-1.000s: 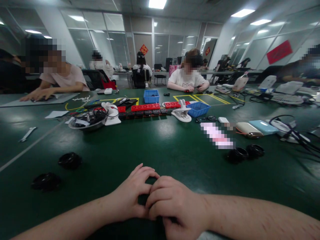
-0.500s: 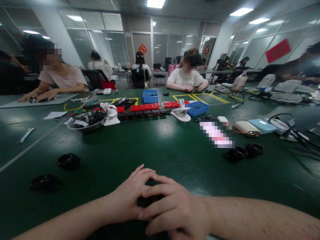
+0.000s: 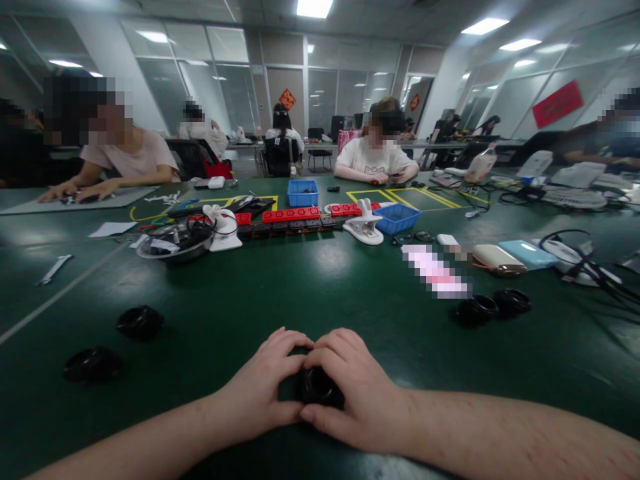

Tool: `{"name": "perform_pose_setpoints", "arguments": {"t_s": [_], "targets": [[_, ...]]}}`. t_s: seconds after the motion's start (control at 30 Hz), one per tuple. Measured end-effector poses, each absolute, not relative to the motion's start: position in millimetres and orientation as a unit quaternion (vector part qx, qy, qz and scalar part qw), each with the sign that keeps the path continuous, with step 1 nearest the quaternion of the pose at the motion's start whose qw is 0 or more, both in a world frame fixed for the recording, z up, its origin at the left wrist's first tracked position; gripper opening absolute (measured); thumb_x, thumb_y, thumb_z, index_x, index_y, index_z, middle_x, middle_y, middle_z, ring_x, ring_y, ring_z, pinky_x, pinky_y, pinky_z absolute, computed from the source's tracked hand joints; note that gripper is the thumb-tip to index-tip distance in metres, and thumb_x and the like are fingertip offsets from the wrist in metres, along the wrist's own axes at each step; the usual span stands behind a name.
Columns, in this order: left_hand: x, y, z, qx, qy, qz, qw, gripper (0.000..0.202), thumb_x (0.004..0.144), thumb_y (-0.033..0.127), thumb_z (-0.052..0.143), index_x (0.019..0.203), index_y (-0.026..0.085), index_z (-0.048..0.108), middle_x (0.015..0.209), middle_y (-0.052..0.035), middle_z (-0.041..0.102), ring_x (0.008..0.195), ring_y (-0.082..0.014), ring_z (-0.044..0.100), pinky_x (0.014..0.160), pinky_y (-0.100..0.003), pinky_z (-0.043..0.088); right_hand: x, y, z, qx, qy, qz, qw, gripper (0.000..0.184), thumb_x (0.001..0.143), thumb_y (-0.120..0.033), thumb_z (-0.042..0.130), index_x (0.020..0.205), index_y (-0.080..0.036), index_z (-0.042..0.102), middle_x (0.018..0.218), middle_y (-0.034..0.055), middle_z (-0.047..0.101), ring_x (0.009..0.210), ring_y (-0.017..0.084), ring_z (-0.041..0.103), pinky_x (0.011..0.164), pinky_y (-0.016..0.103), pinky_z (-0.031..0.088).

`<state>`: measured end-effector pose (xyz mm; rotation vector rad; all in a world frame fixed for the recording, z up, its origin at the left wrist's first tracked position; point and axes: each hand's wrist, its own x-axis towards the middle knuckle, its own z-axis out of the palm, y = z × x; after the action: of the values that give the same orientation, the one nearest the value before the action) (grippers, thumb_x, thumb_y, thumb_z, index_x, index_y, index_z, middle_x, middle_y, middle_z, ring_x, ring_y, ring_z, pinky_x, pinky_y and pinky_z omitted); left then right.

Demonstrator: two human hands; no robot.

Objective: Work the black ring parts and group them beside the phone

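Observation:
Between my hands, low in the middle of the view, is a black ring-shaped part (image 3: 319,388) with a round opening, partly covered by fingers. My right hand (image 3: 357,393) curls round its right side, thumb in front and fingers over the far edge. From the left, my left hand (image 3: 273,380) bends its fingers and thumb to the part's near and far edges, with a gap at the palm. The fingertips of both hands meet at the top. Similar black parts lie apart from my hands: two at left (image 3: 140,323) and two at right (image 3: 479,310).
Across the green table (image 3: 240,293) runs a row of red power strips (image 3: 291,214), with white clamps (image 3: 364,223), blue bins (image 3: 397,218) and a bowl of cables (image 3: 175,243). A blurred pink item (image 3: 435,270) and power banks (image 3: 500,257) lie right. Other people sit around.
My right hand has turned and shifted back, its fingers now wrapped round the black part, which was mostly hidden before. My left hand's fingers have curved in toward it.

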<state>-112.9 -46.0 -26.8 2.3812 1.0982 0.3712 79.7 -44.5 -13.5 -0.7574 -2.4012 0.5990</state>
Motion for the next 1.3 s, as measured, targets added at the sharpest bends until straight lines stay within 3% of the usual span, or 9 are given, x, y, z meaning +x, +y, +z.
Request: {"name": "perform_pose_setpoints", "arguments": {"t_s": [0.2,0.5,0.63,0.73,0.8,0.87,1.03,1.2,1.3], "targets": [[-112,-45,-20,0.888,0.373,0.1,0.25,0.028,0.07,0.033,0.068,0.098,0.028,0.062,0.121,-0.0028,0.048,0.117,-0.0269,0.04,0.105,-0.054,0.014,79,-41,-14,-0.125,-0.92,0.247,0.279,0.026,0.067,-0.021,0.043,0.09,-0.016,0.054,0.093,0.0054,0.059,0.089,0.017,0.049,0.084,0.035,0.038],[-113,-46,-11,0.917,0.321,0.054,0.23,0.03,0.076,0.036,0.062,0.106,0.031,0.058,0.13,-0.0023,0.044,0.123,-0.0273,0.036,0.105,-0.056,0.011,78,-39,-20,-0.059,-0.931,0.25,0.259,0.023,0.066,-0.021,0.039,0.081,-0.016,0.056,0.087,0.0053,0.06,0.086,0.015,0.052,0.088,0.031,0.039],[-116,-48,-12,0.92,0.308,0.058,0.234,0.054,0.074,0.035,0.063,0.125,0.031,0.043,0.132,-0.004,0.042,0.124,-0.0276,0.034,0.105,-0.057,0.012,78,-43,-18,-0.107,-0.922,0.243,0.282,0.024,0.075,-0.025,0.043,0.092,-0.013,0.057,0.094,0.0079,0.06,0.093,0.016,0.051,0.09,0.033,0.039],[-114,-51,-21,0.913,0.34,0.078,0.21,0.079,0.064,0.05,0.067,0.131,0.024,0.035,0.133,-0.0102,0.041,0.122,-0.032,0.036,0.104,-0.059,0.012,79,-45,-16,-0.135,-0.916,0.24,0.29,0.026,0.077,-0.027,0.051,0.098,-0.013,0.057,0.101,0.0091,0.056,0.097,0.017,0.048,0.089,0.033,0.04],[-109,-54,-27,0.902,0.383,0.102,0.17,0.086,0.056,0.058,0.069,0.128,0.021,0.039,0.129,-0.0128,0.044,0.12,-0.0354,0.037,0.103,-0.061,0.01,79,-46,-15,-0.162,-0.912,0.238,0.293,0.028,0.076,-0.027,0.057,0.101,-0.013,0.057,0.104,0.0098,0.054,0.098,0.018,0.047,0.086,0.033,0.041],[-102,-58,-30,0.886,0.424,0.127,0.136,0.079,0.054,0.058,0.069,0.119,0.02,0.048,0.12,-0.012,0.051,0.116,-0.0362,0.04,0.102,-0.061,0.007,78,-47,-16,-0.188,-0.906,0.241,0.294,0.029,0.074,-0.026,0.061,0.1,-0.014,0.058,0.103,0.0094,0.052,0.096,0.019,0.047,0.083,0.033,0.042],[-92,-62,-27,0.867,0.453,0.143,0.15,0.043,0.059,0.037,0.068,0.097,0.019,0.058,0.1,-0.0068,0.056,0.102,-0.0277,0.049,0.104,-0.054,0.014,77,-49,-18,-0.209,-0.899,0.245,0.298,0.029,0.073,-0.028,0.063,0.099,-0.017,0.058,0.096,0.0061,0.053,0.089,0.017,0.048,0.078,0.031,0.042],[-104,-54,-31,0.899,0.357,0.152,0.204,0.051,0.057,0.033,0.071,0.104,0.023,0.057,0.118,-0.0061,0.045,0.111,-0.029,0.041,0.102,-0.047,0.026,79,-47,-16,-0.162,-0.912,0.217,0.308,0.023,0.074,-0.027,0.058,0.094,-0.018,0.06,0.095,0.0049,0.056,0.093,0.016,0.049,0.084,0.033,0.04],[-109,-49,-29,0.904,0.33,0.142,0.232,0.048,0.053,0.029,0.072,0.099,0.025,0.061,0.124,-0.0037,0.041,0.116,-0.0309,0.036,0.102,-0.045,0.028,78,-45,-14,-0.108,-0.922,0.229,0.293,0.023,0.072,-0.019,0.049,0.091,-0.017,0.061,0.095,0.0043,0.058,0.094,0.014,0.051,0.091,0.033,0.037]]}}
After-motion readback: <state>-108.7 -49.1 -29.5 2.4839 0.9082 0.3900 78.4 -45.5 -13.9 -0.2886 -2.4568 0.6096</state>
